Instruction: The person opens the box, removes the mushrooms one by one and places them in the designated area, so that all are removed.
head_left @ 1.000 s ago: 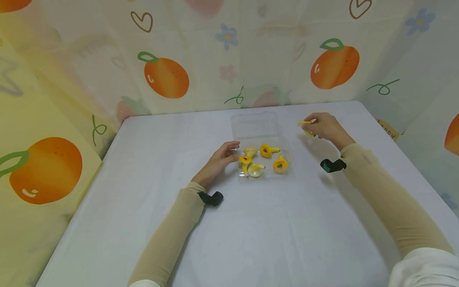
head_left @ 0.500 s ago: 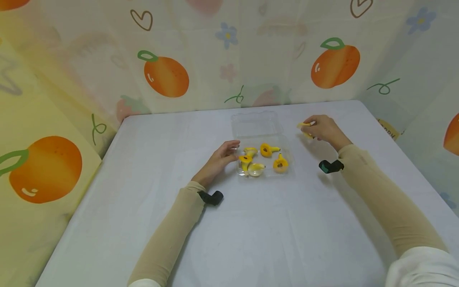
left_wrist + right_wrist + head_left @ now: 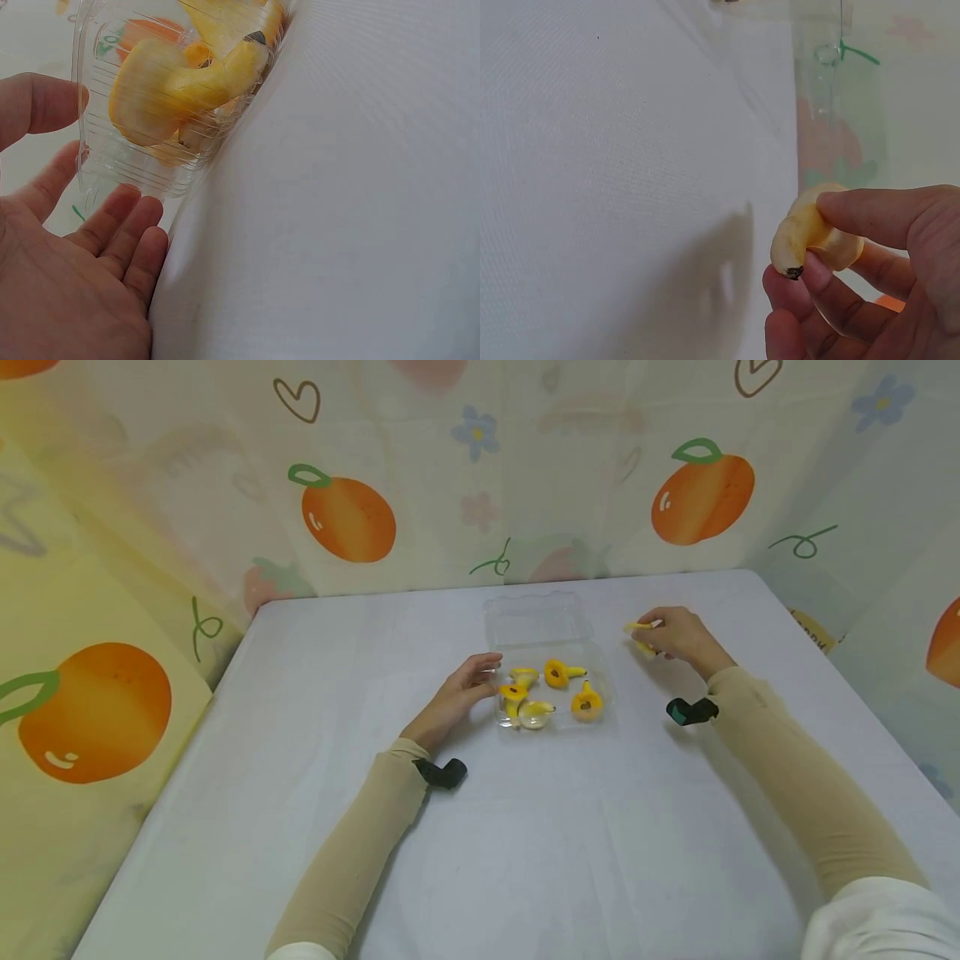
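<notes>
A clear plastic clamshell box [image 3: 607, 714] stands mid-table with its lid [image 3: 536, 618] laid back toward the far edge. Several yellow, trumpet-shaped mushrooms lie in its base, among them one mushroom [image 3: 587, 703] at the right and another [image 3: 142, 94] near the left wall. My left hand [image 3: 453, 697] is at the box's left side; its thumb and index fingertips touch the rim, fingers relaxed and spread. To the right of the box, raised above the table, my right hand [image 3: 678, 637] pinches a pale yellow mushroom [image 3: 795, 236] with a dark stem tip between thumb and fingers.
A white cloth covers the table [image 3: 480, 860]. Its far edge meets a printed curtain [image 3: 480, 510] with oranges, hearts and flowers, and the same kind of fabric hangs at both sides.
My right hand has come slightly nearer to me, still pinching the mushroom. The left hand and the box have stayed in place.
</notes>
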Demonstrator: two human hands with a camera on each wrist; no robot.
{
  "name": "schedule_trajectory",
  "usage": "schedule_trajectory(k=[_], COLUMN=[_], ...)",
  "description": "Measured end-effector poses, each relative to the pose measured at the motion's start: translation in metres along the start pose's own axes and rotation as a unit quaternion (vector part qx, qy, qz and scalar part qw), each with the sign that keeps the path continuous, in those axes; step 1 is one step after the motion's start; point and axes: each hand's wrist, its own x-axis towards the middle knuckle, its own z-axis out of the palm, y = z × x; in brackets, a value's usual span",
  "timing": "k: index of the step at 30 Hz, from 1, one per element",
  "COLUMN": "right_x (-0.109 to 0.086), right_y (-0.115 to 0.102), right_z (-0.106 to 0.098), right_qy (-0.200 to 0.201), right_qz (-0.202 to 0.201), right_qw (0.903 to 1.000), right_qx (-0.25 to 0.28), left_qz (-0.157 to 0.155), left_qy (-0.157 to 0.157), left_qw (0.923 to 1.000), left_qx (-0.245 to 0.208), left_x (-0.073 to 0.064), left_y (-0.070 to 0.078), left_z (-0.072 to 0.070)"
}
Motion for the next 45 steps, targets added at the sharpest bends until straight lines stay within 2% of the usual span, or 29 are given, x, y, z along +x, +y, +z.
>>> schedule_trajectory(k=[27,45], right_x=[0.007,0.007], right_y=[0.009,0.011], right_z=[0.007,0.009], right_qy=[-0.006,-0.017], right_qz=[-0.007,0.012], right_qw=[1.0000,0.9998], right_qx=[0.002,-0.007], left_qz=[0.008,0.004], left_qy=[-0.002,-0.001], left_qw=[1.0000,1.0000], left_qx=[0.000,0.005], left_x=[-0.002,-0.002], left_y=[0.002,0.000], left_z=[0.000,-0.001])
